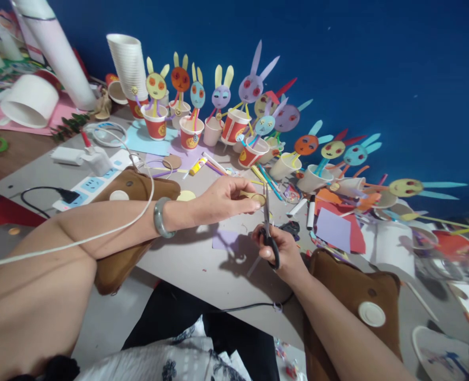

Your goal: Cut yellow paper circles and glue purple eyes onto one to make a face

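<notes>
In the head view, my left hand (228,198) pinches a small yellowish piece of paper (259,199) above the middle of the table. A grey-green bangle (163,218) circles that wrist. My right hand (284,254) is closed around black-handled scissors (272,247). Their blades point up and away, close to the right edge of the paper piece. Whether the blades touch it I cannot tell. Below the hands, a purple paper piece (224,239) lies on the table, partly in shadow.
Paper rabbits standing in cups (155,127) line the blue wall (361,63). A stack of white cups (128,66) rises at the left. Nearer are a power strip (95,182), a white cable (99,238) crossing my left arm, brown cushions (337,286), and a purple sheet (333,228).
</notes>
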A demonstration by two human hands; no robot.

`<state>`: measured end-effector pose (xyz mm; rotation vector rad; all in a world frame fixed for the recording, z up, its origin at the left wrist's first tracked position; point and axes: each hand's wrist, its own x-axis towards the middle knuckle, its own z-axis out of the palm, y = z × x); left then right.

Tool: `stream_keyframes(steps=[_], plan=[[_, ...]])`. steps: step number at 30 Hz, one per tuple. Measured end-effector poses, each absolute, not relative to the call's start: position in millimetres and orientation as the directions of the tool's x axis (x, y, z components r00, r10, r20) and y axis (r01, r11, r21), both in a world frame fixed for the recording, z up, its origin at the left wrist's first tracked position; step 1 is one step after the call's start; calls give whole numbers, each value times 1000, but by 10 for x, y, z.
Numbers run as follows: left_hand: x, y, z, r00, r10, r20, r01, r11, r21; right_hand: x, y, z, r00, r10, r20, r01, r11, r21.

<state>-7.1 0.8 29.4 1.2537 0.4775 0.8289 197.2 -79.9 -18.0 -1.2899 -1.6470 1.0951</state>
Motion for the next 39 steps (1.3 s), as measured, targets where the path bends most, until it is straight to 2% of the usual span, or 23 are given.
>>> stream_keyframes(steps=[23, 39], plan=[[-69, 17, 274, 616, 748, 246, -336, -33, 941, 1954, -807, -169, -164, 985, 44, 330, 97, -939], [-79, 18, 288, 612, 764, 203, -323, 7, 946, 1964, -810, -168, -162, 986, 44, 338, 97, -936]])
